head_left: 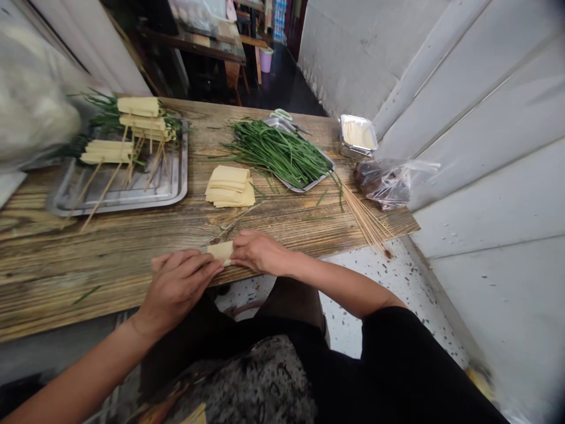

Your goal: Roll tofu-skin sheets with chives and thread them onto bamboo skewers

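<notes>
Near the front edge of the wooden table, a pale yellow tofu sheet (220, 251) lies between my two hands. My left hand (179, 277) is closed on its left end, fingers pressed together over it. On the right end, my right hand (258, 252) pinches the same sheet. Its ends are hidden under my fingers, so I cannot tell how far it is rolled. Just beyond my hands sits a stack of cut tofu sheets (229, 185). Behind and right of it, green chives (286, 152) are heaped on a metal tray (304, 188).
At left, a metal tray (176, 191) holds skewered tofu rolls (140, 107) with chives. Bare bamboo skewers (364, 218) overhang the right front edge. Beside them are a plastic bag of dark contents (386, 182) and a foil container (358, 135). Scissors (282, 115) lie behind the chives.
</notes>
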The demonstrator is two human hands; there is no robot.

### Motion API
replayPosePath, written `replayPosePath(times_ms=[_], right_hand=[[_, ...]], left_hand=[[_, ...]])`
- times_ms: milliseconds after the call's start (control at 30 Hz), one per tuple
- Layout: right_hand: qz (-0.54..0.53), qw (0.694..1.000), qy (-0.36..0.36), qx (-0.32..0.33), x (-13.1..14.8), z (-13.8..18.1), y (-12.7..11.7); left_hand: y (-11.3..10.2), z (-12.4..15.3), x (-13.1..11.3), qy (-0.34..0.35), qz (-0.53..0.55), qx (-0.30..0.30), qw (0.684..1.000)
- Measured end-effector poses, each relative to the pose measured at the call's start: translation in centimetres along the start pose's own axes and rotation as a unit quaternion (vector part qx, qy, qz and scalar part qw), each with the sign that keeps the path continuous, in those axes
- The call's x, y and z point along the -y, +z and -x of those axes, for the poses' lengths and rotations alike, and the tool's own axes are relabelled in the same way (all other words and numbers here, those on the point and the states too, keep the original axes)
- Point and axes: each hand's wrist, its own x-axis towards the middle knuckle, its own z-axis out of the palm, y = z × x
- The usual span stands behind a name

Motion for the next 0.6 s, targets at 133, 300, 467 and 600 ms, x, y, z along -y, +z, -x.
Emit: replayPosePath(times_ms=[133,300,467,600], right_hand=[[-0.014,1.000,0.009,-0.017,-0.10,0.32,0.37],[-0.033,0.999,0.020,-0.028,-0.10,0.43,0.65],[-0.038,0.999,-0.003,-0.022,-0.30,0.12,0.46],[-0.020,0.999,0.008,-0.024,-0.32,0.32,0.49]], left_hand=[[-0.08,-0.50,-0.34,-0.003,-0.004,-0.012,1.000],[0.06,-0.22,-0.34,0.026,-0.024,0.001,0.999],[0.54,0.36,-0.04,0.020,-0.002,-0.010,1.000],[0.67,0.02,-0.13,0.005,0.022,-0.019,1.000]])
